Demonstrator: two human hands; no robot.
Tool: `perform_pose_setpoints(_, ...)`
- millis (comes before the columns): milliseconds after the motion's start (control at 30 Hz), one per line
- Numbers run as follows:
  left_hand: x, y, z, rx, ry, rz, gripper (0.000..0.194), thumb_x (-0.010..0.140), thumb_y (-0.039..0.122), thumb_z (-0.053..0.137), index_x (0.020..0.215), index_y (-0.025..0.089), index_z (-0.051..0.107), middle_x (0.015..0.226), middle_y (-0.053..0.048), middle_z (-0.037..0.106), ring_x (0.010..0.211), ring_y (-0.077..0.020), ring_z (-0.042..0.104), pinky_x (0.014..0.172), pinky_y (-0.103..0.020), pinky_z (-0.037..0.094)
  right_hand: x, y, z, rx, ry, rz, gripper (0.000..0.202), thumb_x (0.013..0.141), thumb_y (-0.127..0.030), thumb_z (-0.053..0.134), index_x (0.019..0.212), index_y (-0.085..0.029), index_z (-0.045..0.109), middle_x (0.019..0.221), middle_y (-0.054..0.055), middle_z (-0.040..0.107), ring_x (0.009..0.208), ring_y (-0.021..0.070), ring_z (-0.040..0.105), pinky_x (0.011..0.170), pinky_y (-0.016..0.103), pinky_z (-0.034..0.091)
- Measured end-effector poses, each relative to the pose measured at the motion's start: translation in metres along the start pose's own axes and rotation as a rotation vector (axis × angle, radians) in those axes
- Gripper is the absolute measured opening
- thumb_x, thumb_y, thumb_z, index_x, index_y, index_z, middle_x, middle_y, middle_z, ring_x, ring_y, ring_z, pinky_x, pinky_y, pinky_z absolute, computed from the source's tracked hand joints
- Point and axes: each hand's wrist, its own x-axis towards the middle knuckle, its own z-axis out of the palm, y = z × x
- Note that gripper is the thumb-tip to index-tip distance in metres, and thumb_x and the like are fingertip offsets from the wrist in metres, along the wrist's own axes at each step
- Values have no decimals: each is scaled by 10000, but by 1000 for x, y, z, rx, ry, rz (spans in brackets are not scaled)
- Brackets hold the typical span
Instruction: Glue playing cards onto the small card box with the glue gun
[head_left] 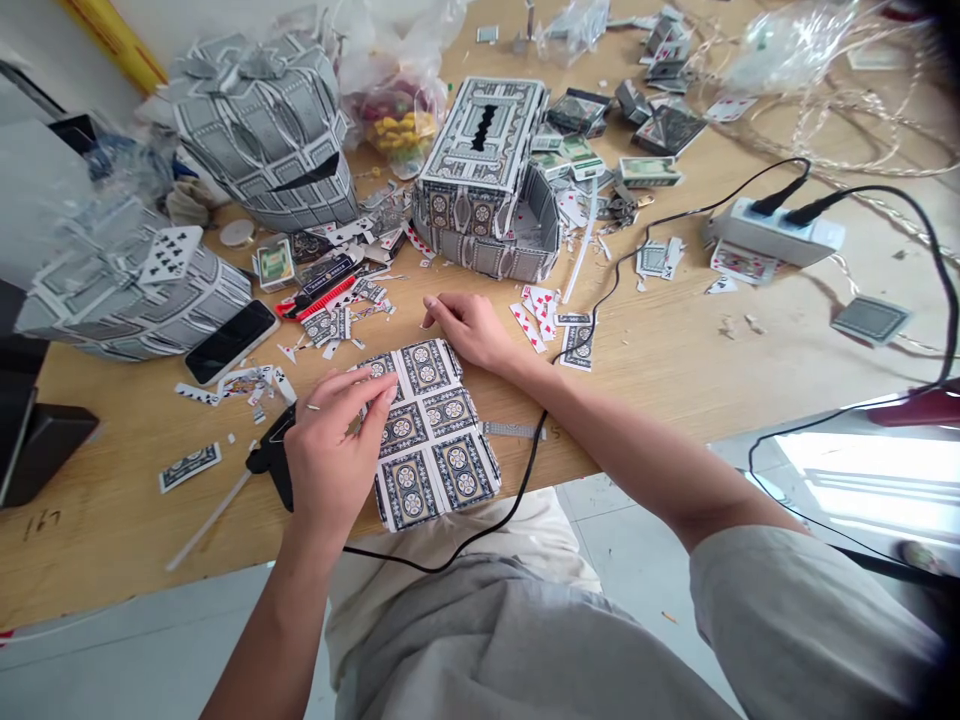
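Observation:
A flat panel of patterned playing cards, joined in rows with white borders, lies at the table's front edge. Over its left side is my left hand, a ring on one finger, with thumb and index tip brought together; anything pinched there is too small to make out. Beyond the panel's far right corner, my right hand rests with fingers curled inward, and what they hold, if anything, is hidden. A black glue gun, partly covered by my left hand, has a translucent glue stick trailing from it.
Card-built boxes and woven card baskets stand at the back. A phone, a red-handled tool and card scraps lie at left. A black cable crosses the panel's right side from a power strip.

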Motion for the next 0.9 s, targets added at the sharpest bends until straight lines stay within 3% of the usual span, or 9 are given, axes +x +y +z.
perform_pose_setpoints(133,4,-4,1,92,-74,161,252,1037,155,676,1189,295,821,1156,-24,854,1193,-249,794,1193,-495,551,0,-1,0,2,-2,6,835,1063,-833,339,849,-147,765,698,22,633,651,160,481,692,322,338)
perform_pose_setpoints(400,5,-5,-3,99,-154,249,293,1037,132,657,1270,276,761,1217,-18,849,1248,-252,773,1246,-520,496,1,0,0,-2,1,-3,851,1059,-840,333,852,-141,772,692,19,620,648,158,475,687,323,326)
perform_pose_setpoints(567,5,-6,-5,91,-209,196,224,1038,206,693,1250,245,754,1324,-65,812,1322,-289,722,1244,-574,489,0,0,0,-3,-3,-12,865,1058,-847,323,852,-136,771,686,17,620,645,152,470,685,319,324)
perform_pose_setpoints(733,6,-7,0,68,-204,140,80,1045,246,691,1091,241,756,1281,-78,803,1321,-296,693,1183,-551,537,0,0,0,-2,-1,-19,866,1061,-842,321,856,-134,775,684,17,620,639,151,460,677,320,320)
perform_pose_setpoints(900,7,-5,3,85,-226,145,68,1076,233,628,1040,231,685,1292,-94,778,1334,-300,660,1182,-545,508,1,0,1,-1,1,-16,850,1066,-834,329,842,-140,765,663,10,603,631,152,442,674,322,317)
